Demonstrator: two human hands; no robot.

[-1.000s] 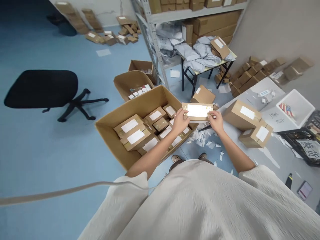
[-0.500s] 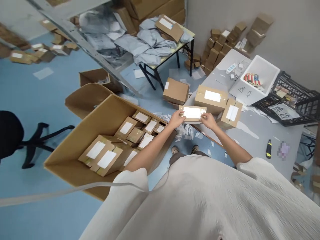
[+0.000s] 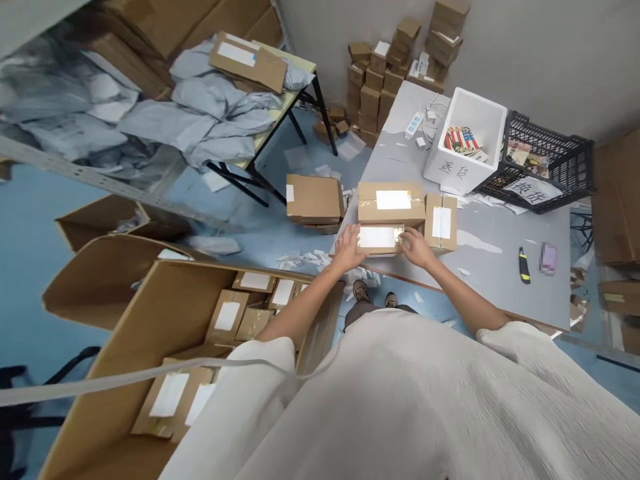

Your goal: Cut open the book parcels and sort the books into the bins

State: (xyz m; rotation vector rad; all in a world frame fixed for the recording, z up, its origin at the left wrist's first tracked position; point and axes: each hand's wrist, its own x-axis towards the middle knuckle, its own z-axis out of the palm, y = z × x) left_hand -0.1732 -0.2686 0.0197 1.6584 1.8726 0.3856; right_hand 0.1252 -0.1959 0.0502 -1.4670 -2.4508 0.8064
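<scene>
A small cardboard box [image 3: 376, 239] with a white label and shiny tape lies at the front edge of the grey table, between my two hands. My left hand [image 3: 349, 249] wraps its left end, thumb along the near side. At the right end, my right hand [image 3: 417, 247] has bent fingers pressed to the taped corner. Right behind stands a larger labelled cardboard box [image 3: 369, 211]. Another labelled box [image 3: 449, 227] sits just right of my right hand. The undersides of the held box and my fingertips are partly hidden.
On the table [image 3: 500, 280] are a utility knife [image 3: 523, 266], a white foam bin [image 3: 467, 172] and a black crate [image 3: 570, 143]. A large open carton [image 3: 135, 333] with labelled boxes stands at my left. Paper scraps [image 3: 305, 260] litter the floor; grey parcels [image 3: 215, 100] cover another table.
My view has turned to the right. Both hands have brought the small box from in front of the table edge to beside the larger box on the table.
</scene>
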